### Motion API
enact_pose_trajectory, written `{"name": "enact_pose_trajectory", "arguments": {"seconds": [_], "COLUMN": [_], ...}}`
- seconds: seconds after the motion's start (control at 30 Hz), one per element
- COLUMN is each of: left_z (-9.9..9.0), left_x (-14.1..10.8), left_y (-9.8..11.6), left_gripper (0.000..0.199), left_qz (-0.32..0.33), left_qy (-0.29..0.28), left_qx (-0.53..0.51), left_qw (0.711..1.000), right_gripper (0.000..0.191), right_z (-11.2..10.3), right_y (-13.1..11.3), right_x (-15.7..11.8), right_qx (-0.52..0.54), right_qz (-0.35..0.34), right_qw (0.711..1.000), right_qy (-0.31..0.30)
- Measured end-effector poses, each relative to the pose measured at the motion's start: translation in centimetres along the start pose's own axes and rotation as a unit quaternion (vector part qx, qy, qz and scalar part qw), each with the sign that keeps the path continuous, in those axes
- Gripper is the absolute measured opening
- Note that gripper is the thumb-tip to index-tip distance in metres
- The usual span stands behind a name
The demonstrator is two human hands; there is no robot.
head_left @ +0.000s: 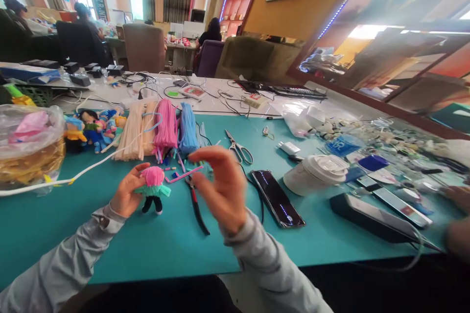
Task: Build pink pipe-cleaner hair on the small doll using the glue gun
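Note:
A small doll [153,183] with pink hair, a mint-green top and black legs is held in my left hand [127,190], fingers wrapped round its side. To the right, my right hand [222,188] is raised above the mat, thumb and fingers apart in a C shape. Near its thumb tip is a thin pink strip [183,174], apparently not gripped. Pliers [198,210] with black and red handles lie between my hands. Behind them stand bundles of cream [134,132], pink [166,124] and blue strips [188,129].
Scissors [239,147], a phone [278,199], a lidded cup [316,174] and a dark device [374,217] sit on the right. Several finished dolls [96,129] and a wrapped basket [31,144] are left. A white cable [91,168] crosses the left side. Another person's hand [457,198] shows far right.

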State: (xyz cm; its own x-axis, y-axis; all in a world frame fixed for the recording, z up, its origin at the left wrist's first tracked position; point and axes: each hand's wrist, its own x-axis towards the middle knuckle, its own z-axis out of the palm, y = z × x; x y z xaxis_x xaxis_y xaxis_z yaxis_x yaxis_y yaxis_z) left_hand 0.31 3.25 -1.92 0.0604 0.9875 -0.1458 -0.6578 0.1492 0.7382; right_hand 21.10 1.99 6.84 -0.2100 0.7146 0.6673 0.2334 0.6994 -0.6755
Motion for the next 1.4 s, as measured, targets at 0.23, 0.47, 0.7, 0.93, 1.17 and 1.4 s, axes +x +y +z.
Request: {"name": "enact_pose_trajectory", "arguments": {"seconds": [0.23,0.47,0.7,0.93,1.17,1.4], "left_z": [0.4,1.3,1.2,0.2,0.9,1.5], "left_x": [0.0,-1.3,-1.9,-1.9,-2.0,-2.3], "left_y": [0.0,-0.6,0.2,0.5,0.6,1.2], "left_gripper": [0.044,0.043,0.038,0.042,0.040,0.034], "left_qz": [0.015,0.011,0.051,0.059,0.064,0.058], "left_qy": [0.010,0.005,-0.053,-0.079,-0.042,-0.048], "left_qx": [0.002,0.007,0.072,0.166,0.165,0.161], "left_qw": [1.000,1.000,0.995,0.981,0.983,0.984], "right_gripper": [0.052,0.032,0.017,0.016,0.022,0.025], "right_z": [4.7,5.4,5.3,5.1,5.2,5.4], "right_y": [6.3,5.8,5.4,5.4,5.2,5.0], "right_x": [-1.7,-4.3,-4.8,-4.7,-4.9,-4.9], "right_qx": [0.051,0.084,0.026,-0.036,-0.063,-0.048], "right_qz": [0.148,0.161,0.084,-0.001,-0.025,-0.043], "right_qw": [0.977,0.976,0.993,0.996,0.993,0.994], "right_qy": [-0.144,-0.117,-0.074,-0.081,-0.096,-0.093]}}
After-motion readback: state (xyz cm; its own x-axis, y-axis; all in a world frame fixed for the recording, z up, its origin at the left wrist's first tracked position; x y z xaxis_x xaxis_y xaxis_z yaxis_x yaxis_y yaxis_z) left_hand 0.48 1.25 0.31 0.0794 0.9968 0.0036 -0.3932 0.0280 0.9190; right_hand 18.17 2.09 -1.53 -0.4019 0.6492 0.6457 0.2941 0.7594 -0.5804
